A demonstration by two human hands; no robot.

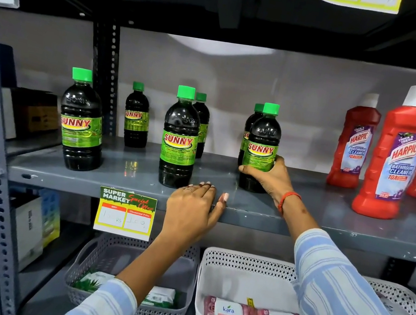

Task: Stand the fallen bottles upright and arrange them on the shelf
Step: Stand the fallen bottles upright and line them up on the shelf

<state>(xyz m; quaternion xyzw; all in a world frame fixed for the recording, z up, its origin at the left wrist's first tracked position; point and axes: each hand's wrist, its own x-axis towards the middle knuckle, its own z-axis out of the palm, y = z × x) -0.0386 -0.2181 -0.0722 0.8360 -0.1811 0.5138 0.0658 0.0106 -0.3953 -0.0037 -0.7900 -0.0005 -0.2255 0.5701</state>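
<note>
On the lower shelf, wipe packs are held in a grey basket (182, 311) and a white basket (204, 295). Above, the left hand (192, 210) is laid open on the grey shelf (327, 228) edge, gripping nothing. A Sunny bottle (262, 142) is clasped upright by the right hand (270, 176). Five more dark bottles are seen standing upright, with red Harpic bottles (396, 154) further right.
</note>
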